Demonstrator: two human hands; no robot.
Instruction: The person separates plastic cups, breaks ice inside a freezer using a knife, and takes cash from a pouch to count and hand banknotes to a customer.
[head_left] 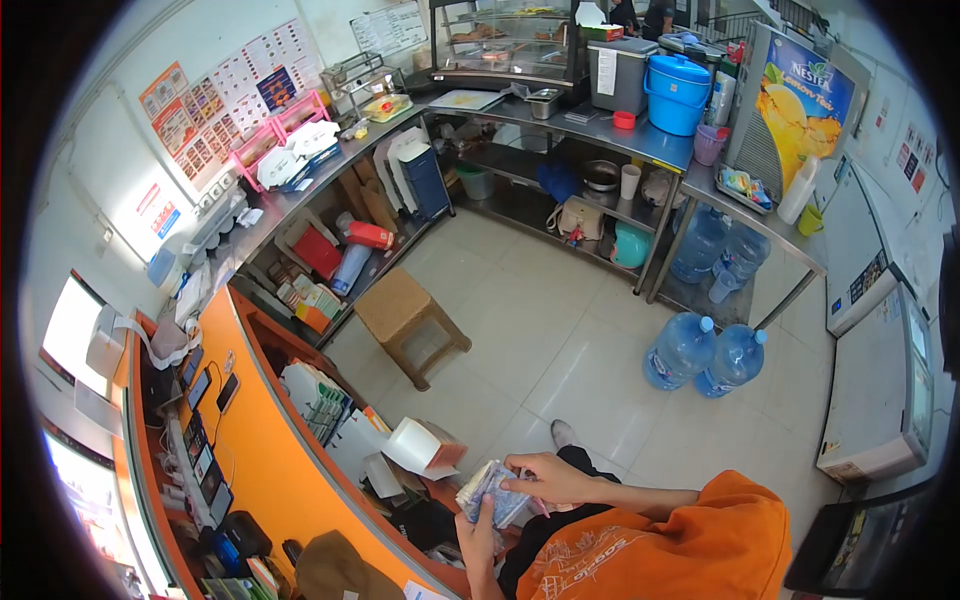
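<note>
A thick wad of banknotes, bluish and pale, is held between my two hands in front of my orange shirt. My left hand grips it from below, with the thumb lying over its face. From the right, my right hand closes its fingers on the wad's upper right edge. A white and orange-brown box sits just beyond the notes. Papers and dark items lie beneath and left of my hands, partly hidden.
An orange counter with several phones runs along the left. A brown stool stands on the tiled floor. Large blue water bottles stand to the right, near a white freezer. A steel worktable lines the back.
</note>
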